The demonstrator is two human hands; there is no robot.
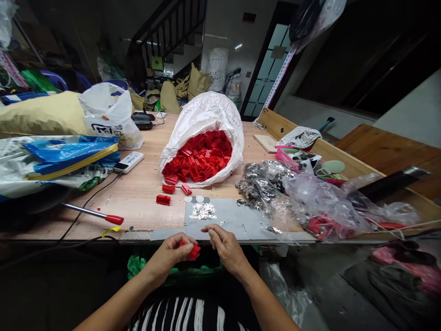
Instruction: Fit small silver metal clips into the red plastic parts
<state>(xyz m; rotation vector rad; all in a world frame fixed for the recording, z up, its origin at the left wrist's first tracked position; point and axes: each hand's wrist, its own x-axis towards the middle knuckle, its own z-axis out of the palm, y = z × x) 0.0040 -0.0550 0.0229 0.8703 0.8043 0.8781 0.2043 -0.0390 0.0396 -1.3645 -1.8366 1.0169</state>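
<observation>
My left hand (pixel 174 255) is closed around red plastic parts (pixel 195 251), held just off the table's front edge; how many is hidden. Close to its right, my right hand (pixel 223 244) has thumb and forefinger pinched together, with something small and dark at the tips that I cannot make out. Beyond the hands, a pile of small silvery metal pieces (pixel 203 211) lies on a grey mat (pixel 227 214). Behind it a white woven sack (pixel 211 108) lies on its side, its mouth showing many red plastic parts (pixel 200 156). A few loose red parts (pixel 163 199) lie before the sack.
Clear bags of metal pieces (pixel 262 184) and a pink basket (pixel 287 158) crowd the right side. On the left are a red-handled rod (pixel 113 219), a white device (pixel 129 162) with a black cable, and stuffed bags (pixel 69 161). Green plastic (pixel 137 265) hangs below the table edge.
</observation>
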